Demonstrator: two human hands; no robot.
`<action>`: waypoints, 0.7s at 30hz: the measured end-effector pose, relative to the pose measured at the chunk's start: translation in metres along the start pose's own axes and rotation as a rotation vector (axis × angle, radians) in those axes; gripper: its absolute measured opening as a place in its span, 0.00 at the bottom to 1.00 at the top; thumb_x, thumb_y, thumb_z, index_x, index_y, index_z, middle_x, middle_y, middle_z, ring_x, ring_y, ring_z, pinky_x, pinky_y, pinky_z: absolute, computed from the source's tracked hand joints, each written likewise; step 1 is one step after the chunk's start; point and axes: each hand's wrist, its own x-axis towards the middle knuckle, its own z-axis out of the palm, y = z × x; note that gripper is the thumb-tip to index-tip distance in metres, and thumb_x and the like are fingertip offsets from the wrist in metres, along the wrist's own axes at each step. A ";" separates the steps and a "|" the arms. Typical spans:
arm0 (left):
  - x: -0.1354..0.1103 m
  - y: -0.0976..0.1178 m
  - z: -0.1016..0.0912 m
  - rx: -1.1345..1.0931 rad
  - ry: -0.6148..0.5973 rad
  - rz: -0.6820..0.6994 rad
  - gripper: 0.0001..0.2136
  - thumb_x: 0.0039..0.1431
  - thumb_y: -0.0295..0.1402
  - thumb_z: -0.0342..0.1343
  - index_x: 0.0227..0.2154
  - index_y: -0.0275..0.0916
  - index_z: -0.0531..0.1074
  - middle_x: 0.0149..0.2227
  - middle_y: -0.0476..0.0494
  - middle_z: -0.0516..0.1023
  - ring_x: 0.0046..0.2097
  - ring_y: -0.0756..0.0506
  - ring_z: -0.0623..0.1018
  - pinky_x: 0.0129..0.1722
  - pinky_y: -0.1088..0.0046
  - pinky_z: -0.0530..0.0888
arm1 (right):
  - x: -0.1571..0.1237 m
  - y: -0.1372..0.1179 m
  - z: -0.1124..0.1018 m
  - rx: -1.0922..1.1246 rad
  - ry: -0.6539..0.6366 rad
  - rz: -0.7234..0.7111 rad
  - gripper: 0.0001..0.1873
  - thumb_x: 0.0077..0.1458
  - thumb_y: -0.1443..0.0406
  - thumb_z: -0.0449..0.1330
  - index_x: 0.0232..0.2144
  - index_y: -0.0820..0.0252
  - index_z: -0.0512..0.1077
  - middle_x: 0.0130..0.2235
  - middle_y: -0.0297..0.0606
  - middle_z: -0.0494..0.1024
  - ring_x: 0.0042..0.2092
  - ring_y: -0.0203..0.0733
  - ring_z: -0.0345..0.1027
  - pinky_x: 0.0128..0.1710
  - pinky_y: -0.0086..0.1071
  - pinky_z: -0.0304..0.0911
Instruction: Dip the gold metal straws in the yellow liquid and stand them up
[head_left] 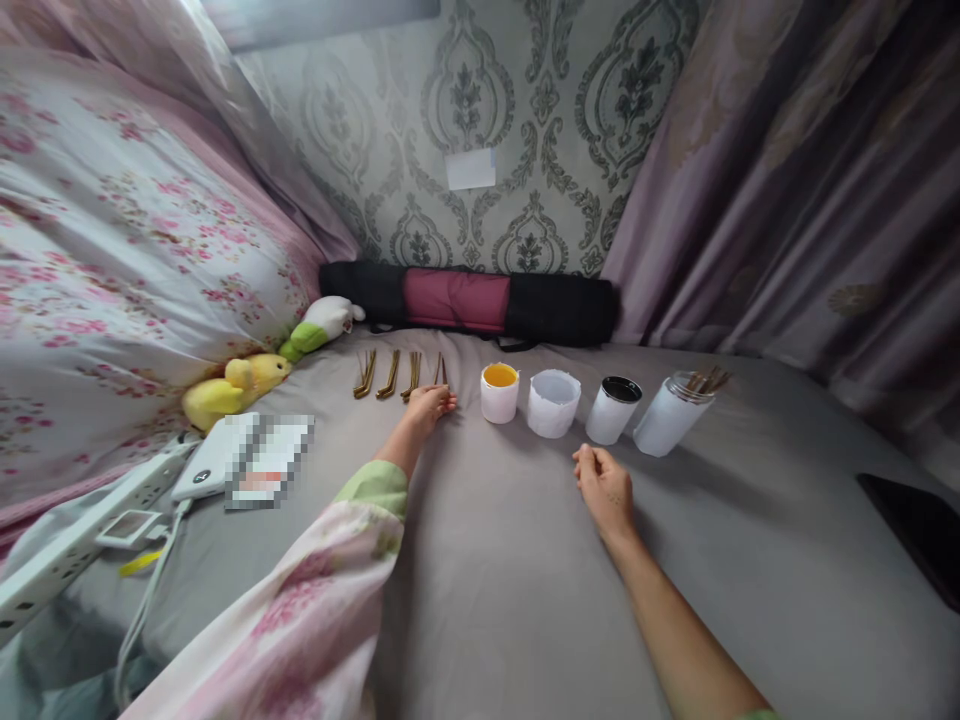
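Note:
My left hand (pixel 429 404) is closed with its fingers at the lower ends of a few thin brown sticks (pixel 441 370). To its left stand or lie several small bundles of similar gold-brown sticks (pixel 388 375), their near ends bent or thickened. My right hand (pixel 606 490) is loosely closed above the sheet, and nothing shows in its fingers. In front of it are a white-wrapped cup with a black inside (pixel 606 418) and a white-wrapped jar (pixel 670 422) holding more brown sticks (pixel 706 381). A white cup (pixel 553 412) and a cup with a yellow-orange inside (pixel 499 400) are between my hands.
A grey sheet (pixel 510 580) covers the surface. A long black and maroon bag (pixel 457 298) lies along the wall. Plush toys (pixel 236 388), a white power bank (pixel 214 465) and a power strip (pixel 71 555) are at left. A black phone-like slab (pixel 915 535) lies at right.

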 end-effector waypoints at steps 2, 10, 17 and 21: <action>-0.003 -0.001 0.001 -0.045 -0.009 -0.009 0.04 0.48 0.21 0.53 0.29 0.28 0.66 0.21 0.42 0.72 0.23 0.51 0.73 0.24 0.78 0.71 | 0.000 0.000 0.000 -0.001 -0.001 0.001 0.21 0.52 0.50 0.46 0.25 0.60 0.67 0.20 0.35 0.69 0.22 0.36 0.63 0.24 0.28 0.57; -0.017 -0.007 0.004 -0.175 -0.058 -0.028 0.04 0.45 0.18 0.53 0.27 0.28 0.69 0.22 0.42 0.73 0.23 0.53 0.73 0.25 0.79 0.71 | 0.000 0.002 0.002 -0.021 0.003 -0.011 0.21 0.52 0.50 0.46 0.25 0.60 0.68 0.20 0.35 0.69 0.22 0.36 0.63 0.24 0.27 0.56; -0.032 -0.014 0.008 -0.246 -0.104 -0.008 0.06 0.45 0.17 0.53 0.28 0.28 0.70 0.24 0.43 0.74 0.26 0.54 0.73 0.27 0.81 0.71 | -0.001 0.001 0.001 -0.016 -0.001 -0.009 0.21 0.52 0.50 0.46 0.25 0.61 0.67 0.20 0.35 0.69 0.22 0.36 0.63 0.24 0.27 0.56; -0.042 -0.019 0.010 -0.263 -0.122 0.010 0.07 0.45 0.17 0.54 0.29 0.28 0.71 0.25 0.42 0.74 0.26 0.54 0.73 0.26 0.81 0.70 | -0.001 0.001 0.000 -0.025 -0.001 -0.015 0.21 0.52 0.50 0.47 0.25 0.60 0.67 0.20 0.35 0.69 0.23 0.36 0.63 0.24 0.27 0.56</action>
